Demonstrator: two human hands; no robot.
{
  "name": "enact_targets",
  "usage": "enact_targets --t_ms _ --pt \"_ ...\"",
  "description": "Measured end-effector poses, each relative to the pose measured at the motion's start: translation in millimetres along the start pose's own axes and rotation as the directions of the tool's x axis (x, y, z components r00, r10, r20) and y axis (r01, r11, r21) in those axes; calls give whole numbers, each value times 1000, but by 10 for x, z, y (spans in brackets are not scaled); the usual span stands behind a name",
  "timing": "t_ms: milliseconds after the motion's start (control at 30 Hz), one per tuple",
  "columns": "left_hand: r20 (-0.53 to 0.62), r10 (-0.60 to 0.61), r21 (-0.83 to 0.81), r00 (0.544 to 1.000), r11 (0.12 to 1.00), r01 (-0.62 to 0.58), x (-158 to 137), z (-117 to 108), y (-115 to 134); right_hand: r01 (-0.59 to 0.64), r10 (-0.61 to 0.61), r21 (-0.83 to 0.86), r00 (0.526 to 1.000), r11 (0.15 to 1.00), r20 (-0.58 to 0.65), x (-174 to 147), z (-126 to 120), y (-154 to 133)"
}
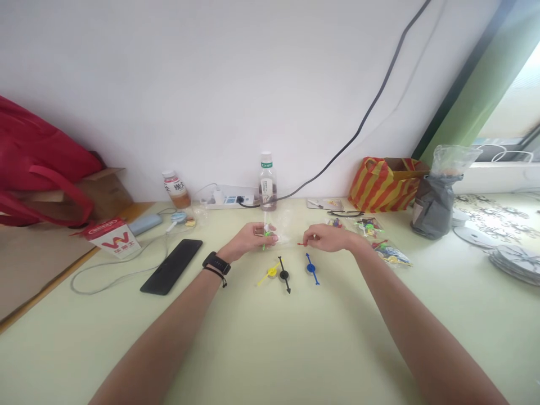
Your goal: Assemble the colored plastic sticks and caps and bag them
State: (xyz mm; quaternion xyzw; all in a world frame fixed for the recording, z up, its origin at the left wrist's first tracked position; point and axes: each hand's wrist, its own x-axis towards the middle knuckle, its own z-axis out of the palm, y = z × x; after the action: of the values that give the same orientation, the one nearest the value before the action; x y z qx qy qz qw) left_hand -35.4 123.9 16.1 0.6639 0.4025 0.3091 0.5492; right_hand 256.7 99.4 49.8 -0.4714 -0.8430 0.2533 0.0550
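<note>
My left hand (pixel 250 238) is closed on a clear plastic bag (pixel 287 225) with a green arrow spinner (pixel 268 234) at its fingertips; whether the spinner lies inside the bag I cannot tell. To the right, my right hand (pixel 328 237) pinches a red arrow spinner (pixel 301 244), most of it hidden by the fingers. On the table just in front of the hands lie a yellow arrow spinner (pixel 273 272) and a black arrow spinner (pixel 284 275), close together. A blue arrow spinner (pixel 311 269) lies apart from them, nearer my right hand.
Bagged coloured parts (pixel 391 254) lie beyond my right forearm. A dark phone (pixel 172 267) rests left of my watch. A drink bottle (pixel 267 183), power strip (pixel 232 196) and striped bag (pixel 371 184) line the wall. Discs (pixel 517 273) are stacked at far right.
</note>
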Motion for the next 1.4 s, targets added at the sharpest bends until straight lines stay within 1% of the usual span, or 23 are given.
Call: enact_targets --t_ms 67,133,200,267,367,433,533,600,667,733,800,900,1033,1133,1200,1300,1400 --pt "0 40 63 999 997 -40 5 0 26 -27 29 32 997 999 -70 -56 -67 37" --pt "-25 113 129 993 986 -109 10 5 56 -74 89 110 986 991 -144 -111 -123 65" --pt "-30 176 179 984 969 -168 16 17 65 -120 158 197 969 973 -190 -158 -170 83" --pt "9 181 214 983 960 -179 20 38 42 -140 193 233 956 962 -223 -195 -213 88" --pt "56 152 280 987 946 -162 27 82 -24 -148 219 240 928 960 -302 -226 -271 75" --pt "50 172 295 984 939 -179 26 113 -52 -156 249 271 902 950 -354 -229 -303 63" --pt "20 210 243 978 948 -208 10 157 -49 -128 286 364 861 922 -421 -216 -332 52" --pt "31 199 223 979 954 -201 -4 187 -36 -65 279 424 841 903 -464 -208 -340 37" --pt "50 193 241 980 950 -199 -15 215 -28 -2 254 453 830 892 -497 -210 -346 3" --pt "33 215 246 976 945 -217 -19 236 -25 42 231 462 823 886 -519 -223 -356 -51" --pt "15 228 240 973 944 -225 -17 246 -27 54 241 480 813 876 -530 -245 -375 -118" --pt "21 219 270 975 938 -217 -13 247 -42 40 291 528 798 848 -528 -275 -403 -202" --pt "-13 245 235 969 943 -236 -7 242 -54 67 280 558 811 827 -513 -270 -400 -236" --pt "35 227 240 973 943 -229 -8 239 -39 77 265 561 823 824 -503 -247 -378 -225" --pt "56 231 233 971 943 -237 -8 243 -30 78 248 529 818 845 -518 -241 -370 -219" --pt "37 241 264 970 934 -242 -2 263 -45 85 221 460 791 884 -570 -250 -373 -211" --pt "21 225 326 974 920 -220 0 300 -93 120 223 454 744 883 -630 -259 -381 -204"
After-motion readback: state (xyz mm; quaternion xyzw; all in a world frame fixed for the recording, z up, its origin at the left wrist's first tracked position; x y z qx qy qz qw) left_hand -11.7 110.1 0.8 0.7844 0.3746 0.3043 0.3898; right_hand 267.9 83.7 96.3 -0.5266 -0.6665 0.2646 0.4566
